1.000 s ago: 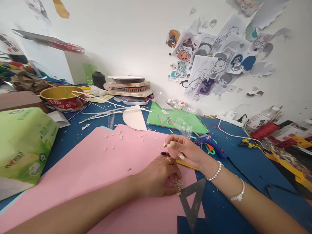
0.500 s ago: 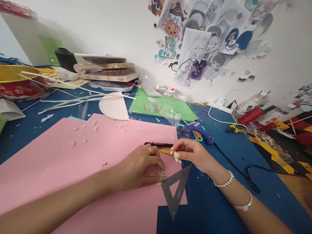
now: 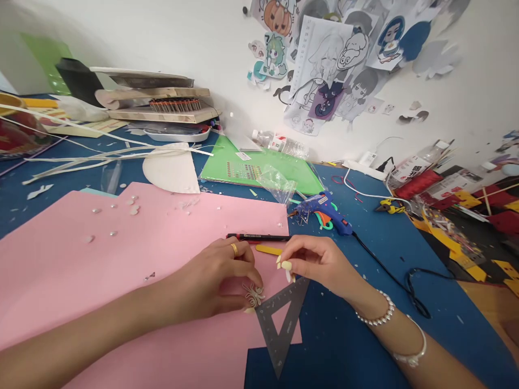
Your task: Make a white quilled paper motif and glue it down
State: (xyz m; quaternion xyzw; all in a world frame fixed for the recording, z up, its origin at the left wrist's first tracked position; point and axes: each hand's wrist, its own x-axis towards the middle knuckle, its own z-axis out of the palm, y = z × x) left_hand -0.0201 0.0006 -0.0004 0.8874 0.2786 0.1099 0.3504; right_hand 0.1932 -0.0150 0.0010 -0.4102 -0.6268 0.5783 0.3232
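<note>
Left hand (image 3: 219,278) pins a small pale cutout (image 3: 253,295) to the pink sheet (image 3: 121,259), fingers pressed on it. Right hand (image 3: 316,262) hovers just right of the cutout, fingers pinched narrow, apparently empty. Set square (image 3: 279,324) touches the cutout's lower right. Cutout looks placed, not visibly fixed.

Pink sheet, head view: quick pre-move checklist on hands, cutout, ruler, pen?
1. Left hand on the pink sheet, fingertips at the small cutout: ok.
2. Cutout lies on the sheet, in view: ok.
3. Triangle ruler flat, overhanging the sheet edge: ok.
4. Right hand above the ruler; holding anything: cannot tell.
5. Black pen lying untouched, within view: ok.
6. Glue gun apart from both hands: ok.
</note>
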